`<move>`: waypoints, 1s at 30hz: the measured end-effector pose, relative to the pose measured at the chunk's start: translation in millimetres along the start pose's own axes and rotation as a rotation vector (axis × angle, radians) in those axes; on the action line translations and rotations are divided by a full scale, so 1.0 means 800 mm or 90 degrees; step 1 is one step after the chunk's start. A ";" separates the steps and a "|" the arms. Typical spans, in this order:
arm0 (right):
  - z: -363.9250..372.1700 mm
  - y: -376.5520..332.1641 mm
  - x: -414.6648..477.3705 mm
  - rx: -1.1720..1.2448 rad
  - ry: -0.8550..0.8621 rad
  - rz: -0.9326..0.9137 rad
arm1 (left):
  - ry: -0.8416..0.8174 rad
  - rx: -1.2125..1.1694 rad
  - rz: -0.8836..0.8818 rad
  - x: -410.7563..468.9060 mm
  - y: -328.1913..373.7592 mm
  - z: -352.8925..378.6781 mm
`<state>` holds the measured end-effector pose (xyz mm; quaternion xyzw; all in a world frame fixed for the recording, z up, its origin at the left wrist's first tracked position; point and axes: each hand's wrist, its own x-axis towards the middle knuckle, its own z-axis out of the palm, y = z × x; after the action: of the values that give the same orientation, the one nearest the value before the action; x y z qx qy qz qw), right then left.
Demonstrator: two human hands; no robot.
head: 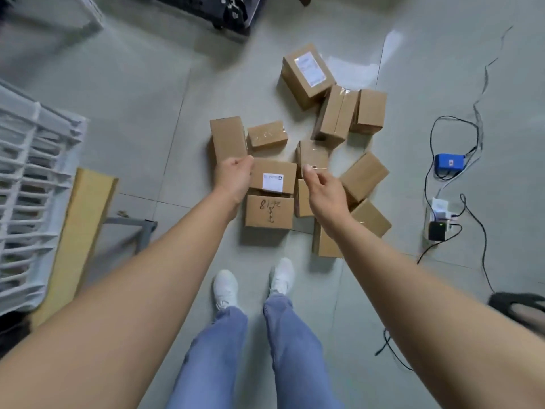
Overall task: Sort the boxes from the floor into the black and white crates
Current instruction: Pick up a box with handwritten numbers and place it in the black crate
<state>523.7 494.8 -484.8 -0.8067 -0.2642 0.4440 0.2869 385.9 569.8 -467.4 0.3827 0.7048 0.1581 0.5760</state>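
Observation:
Several brown cardboard boxes lie in a loose heap on the grey tiled floor. My left hand [233, 178] has its fingers curled at the left edge of the labelled box [272, 177], which bears a white sticker and lies partly over a box with handwriting [269, 212]. My right hand [324, 190] hovers just right of that labelled box with loosely curled fingers and holds nothing that I can see. A white slatted crate [29, 187] stands at the left. A black crate [203, 10] is at the top edge, partly cut off.
A yellow board [76, 231] leans by the white crate, next to a grey metal frame [138, 228]. At the right lie a blue pack [449, 163], a power strip [439, 215] and black cables [477, 231]. Another person's dark shoe [519, 302] shows at the right edge.

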 end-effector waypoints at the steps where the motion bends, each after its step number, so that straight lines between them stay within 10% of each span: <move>1: 0.012 0.022 0.016 0.004 -0.001 0.013 | 0.004 0.008 -0.014 0.022 -0.021 0.009; 18: 0.199 0.349 0.233 0.025 -0.082 0.242 | -0.035 0.129 -0.169 0.315 -0.350 0.122; 30: 0.193 0.318 0.209 0.042 -0.056 0.294 | -0.082 0.033 -0.251 0.288 -0.334 0.099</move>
<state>511.1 466.5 -824.9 -0.8157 -0.0705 0.5410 0.1925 354.1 543.1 -826.4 0.2617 0.7315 -0.0007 0.6297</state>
